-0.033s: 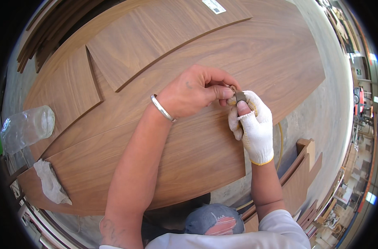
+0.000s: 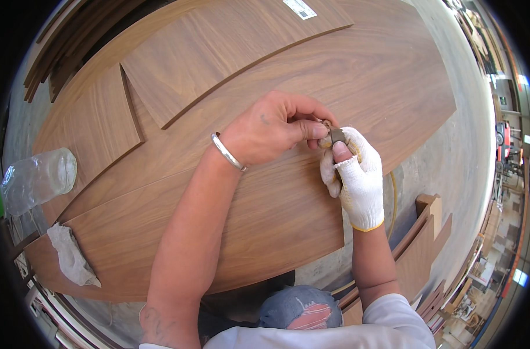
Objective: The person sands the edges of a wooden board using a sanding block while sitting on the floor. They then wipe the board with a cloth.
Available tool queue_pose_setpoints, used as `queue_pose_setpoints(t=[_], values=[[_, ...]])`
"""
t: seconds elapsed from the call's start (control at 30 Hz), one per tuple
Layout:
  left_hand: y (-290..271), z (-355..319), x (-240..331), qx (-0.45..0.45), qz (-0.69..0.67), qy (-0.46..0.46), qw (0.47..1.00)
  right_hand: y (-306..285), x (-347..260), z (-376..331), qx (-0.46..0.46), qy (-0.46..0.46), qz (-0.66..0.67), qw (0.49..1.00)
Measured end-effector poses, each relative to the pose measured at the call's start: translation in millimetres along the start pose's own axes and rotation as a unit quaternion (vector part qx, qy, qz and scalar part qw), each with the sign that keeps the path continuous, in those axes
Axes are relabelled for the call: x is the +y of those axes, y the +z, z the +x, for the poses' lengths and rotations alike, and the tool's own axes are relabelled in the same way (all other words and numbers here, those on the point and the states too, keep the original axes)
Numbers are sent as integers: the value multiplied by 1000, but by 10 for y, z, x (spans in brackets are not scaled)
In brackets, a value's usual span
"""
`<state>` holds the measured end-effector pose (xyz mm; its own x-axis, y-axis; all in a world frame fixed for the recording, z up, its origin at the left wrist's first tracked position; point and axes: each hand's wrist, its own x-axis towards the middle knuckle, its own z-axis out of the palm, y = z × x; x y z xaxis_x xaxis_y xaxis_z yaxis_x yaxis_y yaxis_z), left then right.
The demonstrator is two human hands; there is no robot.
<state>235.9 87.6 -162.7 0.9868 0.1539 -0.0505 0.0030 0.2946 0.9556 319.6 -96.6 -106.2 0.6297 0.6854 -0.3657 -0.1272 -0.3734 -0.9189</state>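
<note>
Above the wood-grain panels, my two hands meet at a small, flat, dark brown piece (image 2: 337, 136). My right hand (image 2: 358, 174), in a white knit glove that leaves the thumb tip bare, is closed on this piece with the thumb pressed against it. My bare left hand (image 2: 276, 127), a silver bangle on its wrist, pinches thumb and forefinger together right beside the piece's left end. What lies in that pinch is mostly hidden; a bit of something brownish shows at the fingertips.
A large brown wood-grain panel (image 2: 265, 203) lies beneath my hands, with smaller boards (image 2: 218, 58) on its far side. At left are a clear plastic jug (image 2: 41, 180) with a green cap and a crumpled pale cloth (image 2: 71, 256). Wood offcuts (image 2: 422, 238) stand at lower right.
</note>
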Motion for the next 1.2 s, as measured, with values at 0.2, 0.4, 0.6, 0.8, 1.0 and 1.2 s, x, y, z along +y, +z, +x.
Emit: queue_pose_setpoints(t=[0.2, 0.4, 0.6, 0.8, 1.0, 1.2], values=[[15, -11, 0, -10, -24, 21, 999, -10, -8, -5, -27, 21, 47, 998], [17, -14, 36, 1, -58, -13, 998, 7, 3, 23, -34, 2, 84, 996], [-14, -25, 56, 6, -58, -7, 998, -4, -24, 39, -45, 10, 73, 996], [-6, -4, 19, 4, -63, 3, 998, -21, 4, 7, -19, 13, 84, 996], [-52, -5, -1, -19, -80, 0, 997, 23, 0, 5, -23, 13, 77, 997], [-53, -4, -2, -31, -73, -16, 997, 14, -14, 2, -31, 25, 59, 997]])
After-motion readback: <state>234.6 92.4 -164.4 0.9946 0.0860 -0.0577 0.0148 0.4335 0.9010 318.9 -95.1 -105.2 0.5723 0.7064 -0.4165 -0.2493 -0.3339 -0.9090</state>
